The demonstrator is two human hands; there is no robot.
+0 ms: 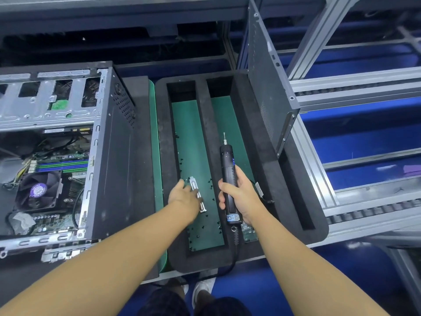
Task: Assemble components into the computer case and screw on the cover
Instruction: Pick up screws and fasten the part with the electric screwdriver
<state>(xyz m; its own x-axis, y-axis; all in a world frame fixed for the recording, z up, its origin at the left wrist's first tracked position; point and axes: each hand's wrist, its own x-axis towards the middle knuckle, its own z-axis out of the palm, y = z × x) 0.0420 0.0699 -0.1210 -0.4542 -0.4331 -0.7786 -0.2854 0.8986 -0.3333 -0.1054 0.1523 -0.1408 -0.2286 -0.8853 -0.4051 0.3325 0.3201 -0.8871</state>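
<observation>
Case [109, 156] lies open at left, board [75, 153] and fan [38, 190] fitted, cover [266, 87] standing apart beside the foam tray [202, 133] (nothing screwed on yet, by my reading). Left grip [182, 195] touches a bracket [193, 182] among loose screws [213, 199] in the tray's left compartment, pinching or not I cannot tell; right grip [237, 197] wraps the screwdriver [226, 160].

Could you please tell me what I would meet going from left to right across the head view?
computer case → left hand → electric screwdriver → side cover, standing upright → roller rack
</observation>
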